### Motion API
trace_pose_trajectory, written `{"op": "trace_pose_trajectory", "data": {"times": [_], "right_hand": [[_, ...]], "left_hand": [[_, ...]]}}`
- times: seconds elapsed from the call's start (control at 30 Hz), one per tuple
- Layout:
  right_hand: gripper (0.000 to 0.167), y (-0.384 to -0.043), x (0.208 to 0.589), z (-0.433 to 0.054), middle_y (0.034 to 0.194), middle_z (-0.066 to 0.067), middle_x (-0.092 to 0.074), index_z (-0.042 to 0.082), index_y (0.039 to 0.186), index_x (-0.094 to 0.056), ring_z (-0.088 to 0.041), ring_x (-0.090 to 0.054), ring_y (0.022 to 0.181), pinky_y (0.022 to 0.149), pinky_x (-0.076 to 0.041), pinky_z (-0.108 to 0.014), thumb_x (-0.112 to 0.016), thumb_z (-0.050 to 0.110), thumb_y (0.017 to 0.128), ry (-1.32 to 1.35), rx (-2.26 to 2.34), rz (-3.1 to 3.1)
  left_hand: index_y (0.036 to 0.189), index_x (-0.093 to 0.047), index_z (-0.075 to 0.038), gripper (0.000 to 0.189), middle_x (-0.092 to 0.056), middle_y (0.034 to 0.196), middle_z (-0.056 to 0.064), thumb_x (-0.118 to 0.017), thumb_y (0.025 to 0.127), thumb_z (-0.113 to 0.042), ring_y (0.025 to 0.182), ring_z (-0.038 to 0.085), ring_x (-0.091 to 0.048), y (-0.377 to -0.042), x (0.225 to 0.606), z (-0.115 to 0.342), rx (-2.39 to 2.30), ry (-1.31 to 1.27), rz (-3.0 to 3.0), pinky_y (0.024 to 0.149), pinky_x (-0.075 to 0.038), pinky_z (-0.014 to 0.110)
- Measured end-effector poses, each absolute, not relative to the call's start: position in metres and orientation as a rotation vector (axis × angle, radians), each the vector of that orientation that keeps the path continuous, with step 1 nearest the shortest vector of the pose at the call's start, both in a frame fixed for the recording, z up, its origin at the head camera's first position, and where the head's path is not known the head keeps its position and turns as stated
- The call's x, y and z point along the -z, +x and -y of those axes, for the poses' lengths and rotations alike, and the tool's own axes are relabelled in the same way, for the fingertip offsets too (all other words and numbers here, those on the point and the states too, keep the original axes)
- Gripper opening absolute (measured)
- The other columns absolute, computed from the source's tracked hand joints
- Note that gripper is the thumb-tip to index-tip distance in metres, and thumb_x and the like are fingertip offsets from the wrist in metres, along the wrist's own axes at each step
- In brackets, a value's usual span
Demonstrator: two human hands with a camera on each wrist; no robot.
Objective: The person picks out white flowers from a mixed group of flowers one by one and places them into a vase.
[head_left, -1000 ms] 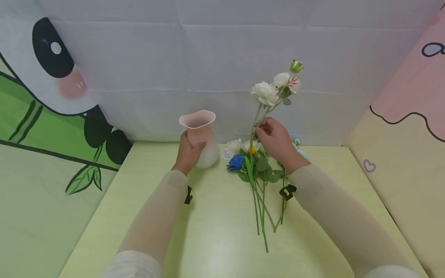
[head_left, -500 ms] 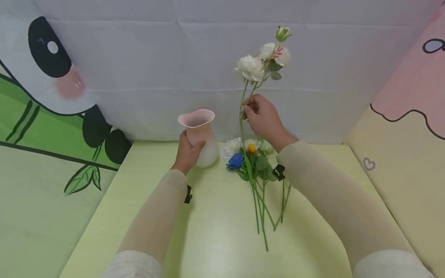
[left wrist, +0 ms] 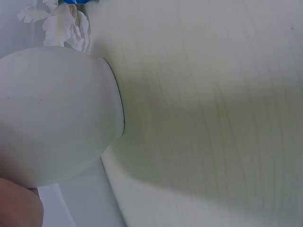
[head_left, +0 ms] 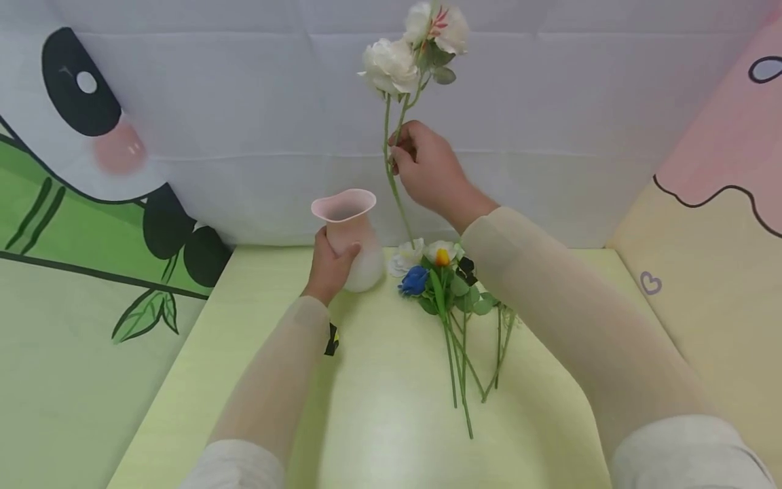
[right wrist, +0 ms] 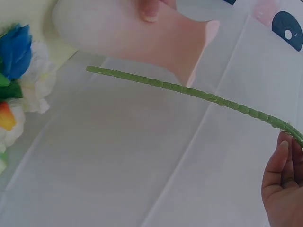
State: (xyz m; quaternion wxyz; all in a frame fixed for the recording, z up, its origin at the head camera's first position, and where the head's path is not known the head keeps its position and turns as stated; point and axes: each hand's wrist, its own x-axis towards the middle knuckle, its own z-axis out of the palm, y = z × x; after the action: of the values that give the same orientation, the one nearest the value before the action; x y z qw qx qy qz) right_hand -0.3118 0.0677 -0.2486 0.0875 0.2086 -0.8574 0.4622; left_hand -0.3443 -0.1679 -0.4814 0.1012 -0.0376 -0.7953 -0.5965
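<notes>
My left hand (head_left: 332, 266) grips the side of a vase (head_left: 354, 239), pink at its wavy rim and white lower down, upright on the table. In the left wrist view the vase's rounded base (left wrist: 57, 113) meets the tabletop. Up and to the right of the vase, my right hand (head_left: 430, 166) pinches the green stem (head_left: 401, 207) of a white flower spray (head_left: 391, 66). Its blooms stand above the hand, and its top is cut off by the head view's edge. The stem's lower end (right wrist: 99, 70) hangs free, beyond the vase's mouth in the right wrist view.
Several artificial flowers lie on the table (head_left: 379, 380) right of the vase: a blue rose (head_left: 415, 280), an orange-and-white bloom (head_left: 442, 256), a white flower (head_left: 404, 259) and green stems (head_left: 466, 367). A white cloth wall (head_left: 244, 136) stands behind them.
My right hand has lifted the white flower spray up and leftward, off the other flowers and nearer the vase. The left hand and the vase have stayed in place.
</notes>
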Motion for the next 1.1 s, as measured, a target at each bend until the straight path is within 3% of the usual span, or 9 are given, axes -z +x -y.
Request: {"op": "trace_pose_trajectory", "data": {"times": [0.43, 0.67, 1.1], "right_hand": [[0.017, -0.309, 0.223, -0.027, 0.106, -0.004, -0.062, 0.008, 0.122, -0.054, -0.014, -0.060, 0.093, 0.083, -0.047, -0.026, -0.044, 0.016, 0.110, 0.696, -1.497, 2.443], [0.015, -0.323, 0.213, -0.012, 0.111, -0.002, -0.063, 0.008, 0.120, -0.054, -0.017, -0.063, 0.098, 0.081, -0.049, -0.026, -0.046, 0.016, 0.110, 0.558, -1.659, 2.383], [0.014, -0.333, 0.213, 0.000, 0.103, -0.006, -0.063, 0.009, 0.120, -0.057, -0.021, -0.066, 0.096, 0.079, -0.054, -0.024, -0.050, 0.013, 0.109, 0.297, -1.954, 2.115]], "left_hand": [[0.157, -0.023, -0.007, 0.084, -0.045, 0.146, 0.015, -0.074, 0.095, -0.031, 0.131, 0.032, -0.049, -0.340, 0.481, 0.172, 1.723, -0.094, 2.340, 0.112, -0.038, 0.053], [0.158, -0.022, -0.008, 0.083, -0.044, 0.148, 0.015, -0.073, 0.096, -0.029, 0.134, 0.031, -0.047, -0.339, 0.479, 0.173, 1.737, -0.086, 2.339, 0.115, -0.036, 0.052], [0.158, -0.022, -0.009, 0.084, -0.044, 0.149, 0.014, -0.074, 0.095, -0.029, 0.135, 0.030, -0.046, -0.337, 0.481, 0.171, 1.744, -0.062, 2.341, 0.115, -0.035, 0.051]]}}
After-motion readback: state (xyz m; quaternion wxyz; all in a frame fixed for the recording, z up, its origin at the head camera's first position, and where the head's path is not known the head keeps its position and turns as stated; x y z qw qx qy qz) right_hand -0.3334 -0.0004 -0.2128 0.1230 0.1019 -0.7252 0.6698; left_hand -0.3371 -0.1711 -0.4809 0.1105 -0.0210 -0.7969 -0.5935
